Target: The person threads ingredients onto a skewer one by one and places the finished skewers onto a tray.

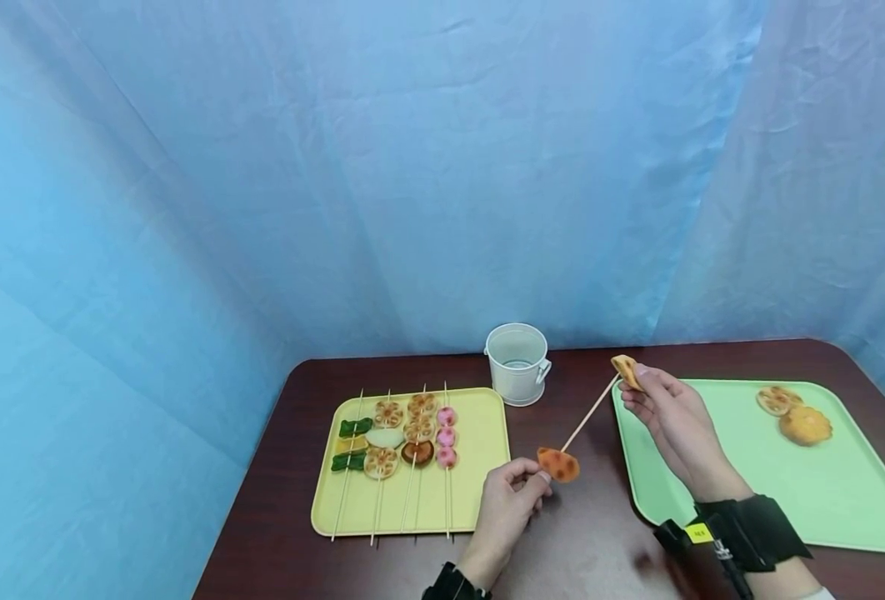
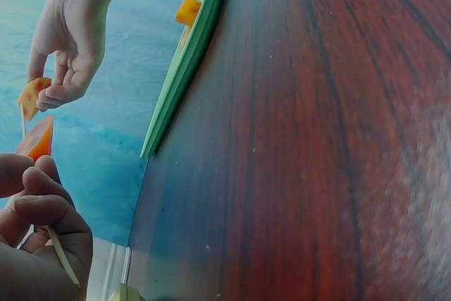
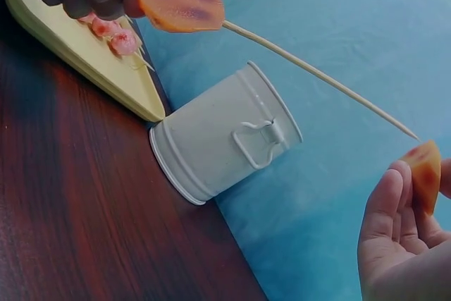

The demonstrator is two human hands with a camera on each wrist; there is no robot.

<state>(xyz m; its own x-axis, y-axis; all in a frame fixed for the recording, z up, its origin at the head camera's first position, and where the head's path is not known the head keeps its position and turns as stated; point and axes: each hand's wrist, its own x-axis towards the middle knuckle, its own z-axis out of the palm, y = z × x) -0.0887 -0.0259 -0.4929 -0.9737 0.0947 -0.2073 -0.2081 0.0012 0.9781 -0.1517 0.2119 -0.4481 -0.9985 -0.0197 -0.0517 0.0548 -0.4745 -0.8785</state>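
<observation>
My left hand [image 1: 508,504] grips a thin wooden skewer [image 3: 317,72] near its lower end, just behind an orange, brown-spotted toy food piece [image 3: 182,3] threaded on it. The bare upper length slants up to the right. At its pointed tip, my right hand [image 1: 678,425] pinches a second orange food piece [image 3: 425,174] between thumb and fingers. The tip meets or nearly meets this piece's edge; whether it has gone in I cannot tell. In the left wrist view, the skewer's tail [image 2: 63,257] shows below the left fingers.
A yellow tray [image 1: 480,412] at left bears several loaded skewers with lotus slices, green pieces, a mushroom and pink balls. Behind stands a white metal bucket [image 1: 517,375]. On the right, a green tray [image 1: 810,508] holds a lotus slice [image 1: 778,400] and a yellow piece [image 1: 806,425].
</observation>
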